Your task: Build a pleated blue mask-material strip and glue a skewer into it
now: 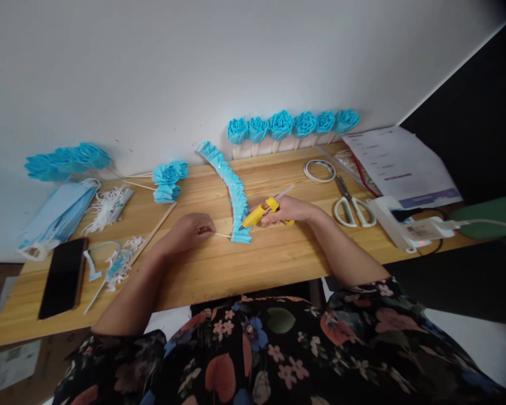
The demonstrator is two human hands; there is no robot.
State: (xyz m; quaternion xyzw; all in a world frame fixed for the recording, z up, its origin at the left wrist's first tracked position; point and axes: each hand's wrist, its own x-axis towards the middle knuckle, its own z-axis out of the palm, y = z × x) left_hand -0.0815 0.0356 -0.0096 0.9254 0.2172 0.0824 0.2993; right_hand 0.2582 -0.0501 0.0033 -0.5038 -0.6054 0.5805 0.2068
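My right hand (290,211) is closed around a yellow glue gun (260,212), whose nozzle points left at the near end of a long pleated blue strip (231,187) lying on the wooden table (278,259). My left hand (190,230) pinches a thin wooden stick (222,235), and the stick's tip touches the strip's near end by the nozzle.
Blue paper roses (290,124) line the wall at the back, with more roses (168,179) and a blue bunch (67,160) to the left. Scissors (351,207), a tape roll (319,170), papers (398,163) and a power strip (409,230) lie right. A phone (63,275), masks (57,216) and scraps (118,261) lie left.
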